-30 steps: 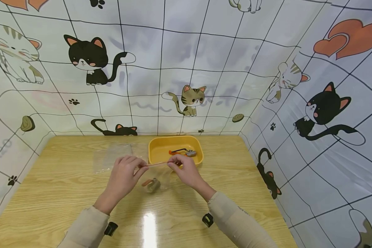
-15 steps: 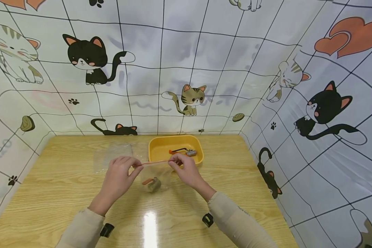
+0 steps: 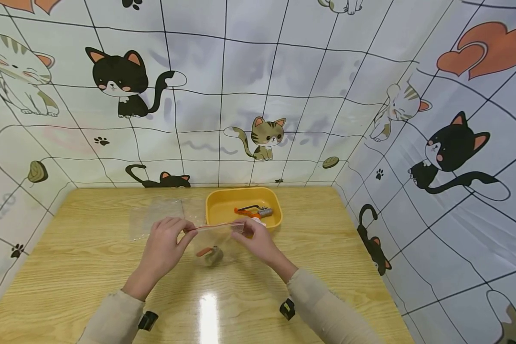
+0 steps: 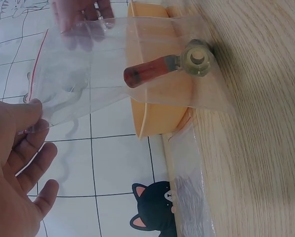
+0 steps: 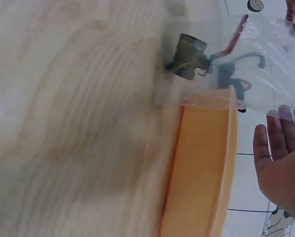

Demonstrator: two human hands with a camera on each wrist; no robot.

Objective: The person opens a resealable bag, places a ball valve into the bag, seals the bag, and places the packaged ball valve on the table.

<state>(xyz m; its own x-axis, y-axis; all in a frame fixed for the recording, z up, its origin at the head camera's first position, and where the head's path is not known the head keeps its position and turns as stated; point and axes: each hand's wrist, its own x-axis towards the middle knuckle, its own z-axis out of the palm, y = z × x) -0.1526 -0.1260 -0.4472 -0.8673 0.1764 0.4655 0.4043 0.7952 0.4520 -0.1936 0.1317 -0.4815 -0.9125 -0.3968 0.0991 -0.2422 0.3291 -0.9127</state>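
A clear zip bag [image 3: 224, 236] with a red seal line hangs between my two hands, seal edge up. Low in it lies a brass-coloured ball valve [image 4: 196, 59] with a red lever handle [image 4: 149, 72]; the right wrist view also shows the valve [image 5: 189, 55] through the plastic. My left hand [image 3: 165, 246] pinches the left end of the seal between thumb and forefinger, its other fingers loosely bent. At the right end my right hand [image 3: 260, 241] holds the seal by thumb and fingertips, its other fingers spread behind the film.
Just behind the bag stands a yellow plastic tray [image 3: 223, 193] holding a grey fitting [image 3: 264, 212] and pieces with black and orange handles. Flat clear plastic bags [image 3: 155, 217] lie on the wooden table [image 3: 90, 258] left of the tray. A cat-print cloth [image 3: 206, 114] hangs behind.
My left hand has shifted slightly left, stretching the seal wider. The right hand's fingers have shifted at the seal's right end, and the seal now reaches farther past the fingertips.
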